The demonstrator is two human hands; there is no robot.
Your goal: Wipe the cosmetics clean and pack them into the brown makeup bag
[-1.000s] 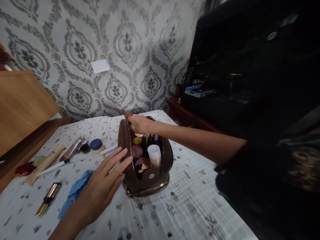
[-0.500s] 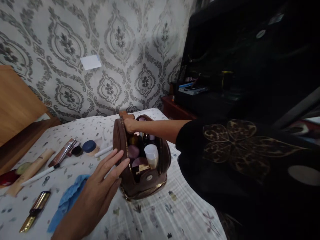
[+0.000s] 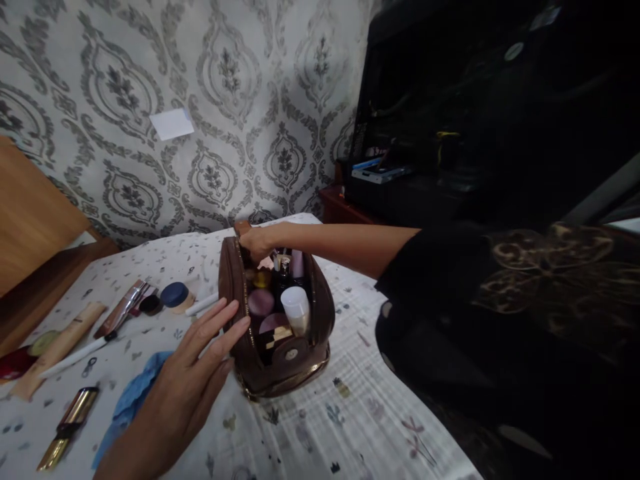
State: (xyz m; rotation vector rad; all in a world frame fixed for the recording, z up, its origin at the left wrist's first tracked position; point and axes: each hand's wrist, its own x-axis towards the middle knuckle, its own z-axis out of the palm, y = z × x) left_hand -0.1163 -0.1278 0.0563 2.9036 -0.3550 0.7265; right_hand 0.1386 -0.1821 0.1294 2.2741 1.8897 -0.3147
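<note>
A brown makeup bag (image 3: 231,273) stands unzipped on the patterned cloth, packed with cosmetics. My left hand (image 3: 187,380) is open, its spread fingertips against the bag's left side. My right hand (image 3: 260,243) reaches into the far left corner of the bag, near the brown strap (image 3: 242,229); its fingertips are hidden behind the rim and contents. Inside, a white-capped bottle (image 3: 296,309) leans near the front. Around it are a round mauve item (image 3: 261,303), a yellow-topped item (image 3: 263,278) and a dark bottle (image 3: 284,270).
Left of the bag lie a blue-lidded jar (image 3: 175,295), a small dark pot (image 3: 149,305), a white pen-like stick (image 3: 203,304), a beige tube (image 3: 63,347), a gold-and-black tube (image 3: 70,427) and a blue cloth (image 3: 133,400). A dark cabinet (image 3: 425,87) stands at the right.
The view has shifted right. My right hand stays at the bag's far left corner, having dipped deeper and then risen slightly. My left hand keeps its place against the bag.
</note>
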